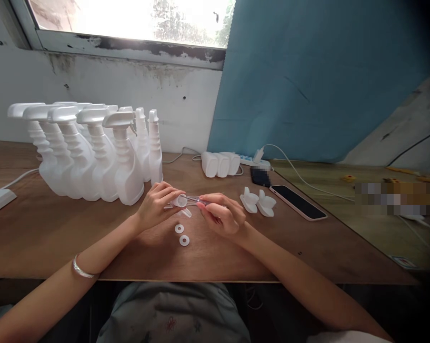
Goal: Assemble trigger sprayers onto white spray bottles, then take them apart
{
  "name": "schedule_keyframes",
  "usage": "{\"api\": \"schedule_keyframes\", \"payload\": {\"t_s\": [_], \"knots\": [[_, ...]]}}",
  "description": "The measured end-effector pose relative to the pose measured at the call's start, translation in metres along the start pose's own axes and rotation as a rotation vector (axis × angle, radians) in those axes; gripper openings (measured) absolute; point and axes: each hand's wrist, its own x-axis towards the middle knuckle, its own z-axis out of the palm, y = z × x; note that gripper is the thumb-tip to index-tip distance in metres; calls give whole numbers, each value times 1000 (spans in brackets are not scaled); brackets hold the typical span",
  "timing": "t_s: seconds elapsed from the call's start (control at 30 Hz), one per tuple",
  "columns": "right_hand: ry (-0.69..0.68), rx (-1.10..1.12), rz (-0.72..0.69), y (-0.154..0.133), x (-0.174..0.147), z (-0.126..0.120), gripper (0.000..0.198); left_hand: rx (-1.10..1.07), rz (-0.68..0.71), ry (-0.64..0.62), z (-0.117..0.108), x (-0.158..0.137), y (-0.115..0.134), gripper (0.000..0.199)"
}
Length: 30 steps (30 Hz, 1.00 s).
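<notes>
Cradling a small white plastic cap [179, 200] just above the brown surface [222, 264] in the curled grip of the left hand [159, 202]. Pinching a thin tool [194, 199] toward its mouth in the right hand [226, 214], contact unclear, near two white rings [187, 242]. Likely light, stiff and slightly slick; best held around the outer wall, clear of the rim.
</notes>
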Motion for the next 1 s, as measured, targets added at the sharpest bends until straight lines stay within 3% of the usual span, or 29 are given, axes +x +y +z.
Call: {"api": "schedule_keyframes", "payload": {"t_s": [0.1,0.17,0.37,0.5,0.77,1.0], "knots": [[-49,39,29,-1,1,1,16,12,40,-62,0,-1,-1,26],[-42,80,130,-1,1,1,15,12,41,-93,-1,-1,-1,26],[-2,337,722,4,0,2,12,-46,-34,-89,0,1,2,25],[36,577,932,8,3,2,20,-110,-65,-59,0,4,3,24],[150,781,1069,17,3,6,29,-225,-107,-19,0,4,0,24],[121,729,995,13,1,5,26,-221,-55,-80,-3,4,-1,24]]}}
